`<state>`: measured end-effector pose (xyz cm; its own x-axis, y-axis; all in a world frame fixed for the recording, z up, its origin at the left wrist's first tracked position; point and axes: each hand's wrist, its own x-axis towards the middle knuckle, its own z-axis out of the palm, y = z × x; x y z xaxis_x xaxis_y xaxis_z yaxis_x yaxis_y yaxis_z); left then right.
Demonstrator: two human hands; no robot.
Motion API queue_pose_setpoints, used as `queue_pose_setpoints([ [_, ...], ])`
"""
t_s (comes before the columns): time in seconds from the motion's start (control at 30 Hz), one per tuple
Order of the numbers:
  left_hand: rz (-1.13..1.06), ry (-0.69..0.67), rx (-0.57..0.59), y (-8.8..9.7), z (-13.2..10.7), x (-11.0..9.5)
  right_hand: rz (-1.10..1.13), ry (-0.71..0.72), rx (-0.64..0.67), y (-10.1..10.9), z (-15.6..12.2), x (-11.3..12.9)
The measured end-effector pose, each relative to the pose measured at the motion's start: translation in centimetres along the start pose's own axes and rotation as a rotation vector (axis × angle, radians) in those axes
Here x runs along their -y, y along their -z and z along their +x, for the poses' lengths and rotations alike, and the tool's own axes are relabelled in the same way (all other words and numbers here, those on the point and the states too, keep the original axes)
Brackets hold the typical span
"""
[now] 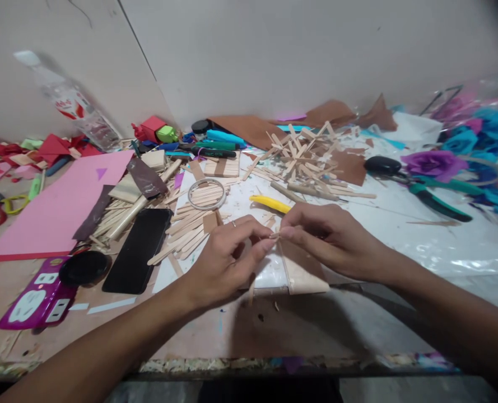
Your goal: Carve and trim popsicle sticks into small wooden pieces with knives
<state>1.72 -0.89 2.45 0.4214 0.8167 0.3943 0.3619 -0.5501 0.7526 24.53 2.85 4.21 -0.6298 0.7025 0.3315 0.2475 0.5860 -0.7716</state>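
My left hand (227, 254) and my right hand (328, 238) meet at the middle of the table, fingertips pinched together on the top of a small structure of wooden sticks (301, 271). The structure is a panel of flat ice-cream sticks standing tilted on a white sheet (249, 207). Both hands are closed on its upper edge; a ring shows on my left hand. A yellow-handled tool (269, 203) lies just behind the hands.
Loose sticks (190, 224) and a pile of stick offcuts (303, 157) lie behind. A black phone (137, 249), purple power strip (38, 299), pink paper (64, 204), tape ring (206, 194), green pliers (433, 196), paper flowers (433, 163), plastic bottle (72, 103) surround.
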Motion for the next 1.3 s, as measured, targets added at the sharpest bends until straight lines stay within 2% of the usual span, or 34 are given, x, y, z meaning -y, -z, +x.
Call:
queue_pose_setpoints([
  [0.13, -0.201, 0.133, 0.024, 0.0, -0.1, -0.4, -0.023, 0.052, 0.048, -0.1, -0.1, 0.3],
  [0.27, -0.319, 0.217, 0.058, 0.2, 0.0, -0.8, 0.127, -0.049, 0.057, -0.2, 0.0, 0.5],
  [0.47, -0.603, 0.247, 0.131, 0.1, 0.0, -0.7, 0.46, -0.147, 0.108, -0.9, 0.1, 0.6],
  [0.57, -0.69, 0.258, 0.161, 0.1, 0.0, -0.4, 0.497, -0.192, 0.13, -1.0, -0.1, 0.6],
  [0.77, -0.527, 0.363, 0.04, -0.3, 0.2, 0.1, 0.453, -0.191, 0.039, -0.9, -0.1, 0.9],
  [0.83, -0.434, 0.315, -0.05, -0.4, 0.1, 0.1, 0.439, -0.192, 0.002, -0.9, -0.1, 0.9],
  [0.97, -0.275, 0.136, -0.2, -0.5, -0.4, -0.1, 0.338, -0.193, -0.038, -1.2, 0.0, 0.8],
  [1.13, -0.188, 0.074, -0.208, -0.8, -0.7, -0.3, 0.293, -0.186, -0.058, -1.8, -0.1, 0.5],
  [1.3, -0.224, 0.15, -0.182, -1.0, -0.8, -0.4, 0.237, -0.13, -0.088, -1.8, -0.2, 0.4],
])
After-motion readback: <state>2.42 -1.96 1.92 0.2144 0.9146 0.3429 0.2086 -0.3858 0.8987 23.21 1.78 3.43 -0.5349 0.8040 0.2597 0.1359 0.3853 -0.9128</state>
